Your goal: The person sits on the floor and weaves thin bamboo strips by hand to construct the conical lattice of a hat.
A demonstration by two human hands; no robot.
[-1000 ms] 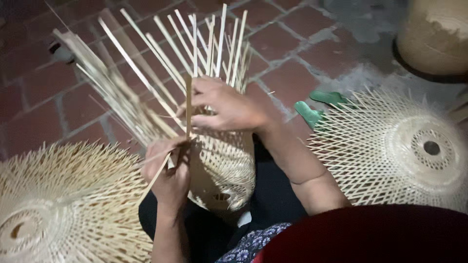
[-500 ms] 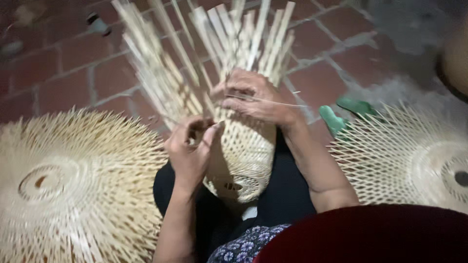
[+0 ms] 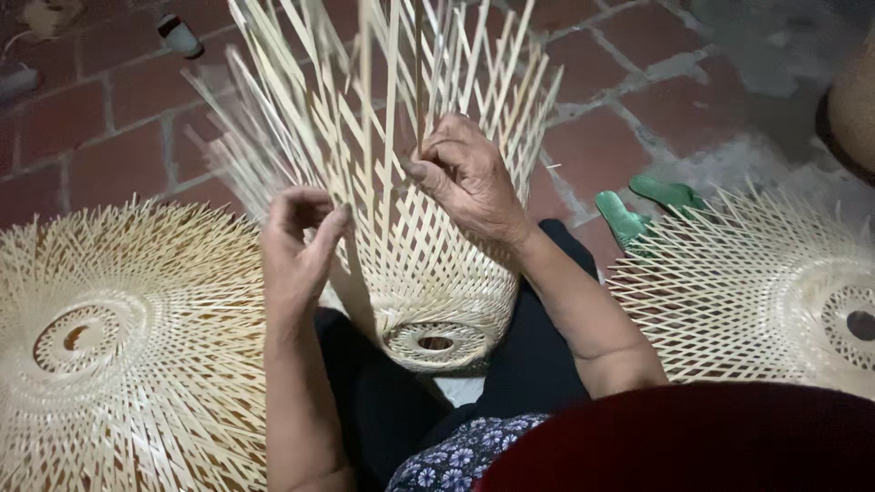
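The basket, half woven from pale bamboo strips, stands between the person's knees on dark trousers, its ringed hole facing the camera and its loose strips fanning upward. The tips of those strips run off the top edge, so their ends cannot be seen.

The right hand reaches into the weave from the right, fingers curled and pinching one upright strip between thumb and forefinger. The left hand is at the basket's left side, fingers bent toward the thumb in a loose pinch; whether it actually holds a strip is hard to make out, since the fingertips overlap the blurred strips behind them. Those strips at upper left are smeared and cannot be counted.

A flat woven disc lies on the brick floor to the left, cut off by the left and bottom edges. A second disc lies to the right, cut off at the right edge. Green sandals sit just above it, partly hidden under its rim. A dark red shape fills the lower right corner, too close to identify. At upper left a small white cylinder with a dark end lies on the bricks; any label is too small to tell. A tan rounded object is cut off at the right edge.
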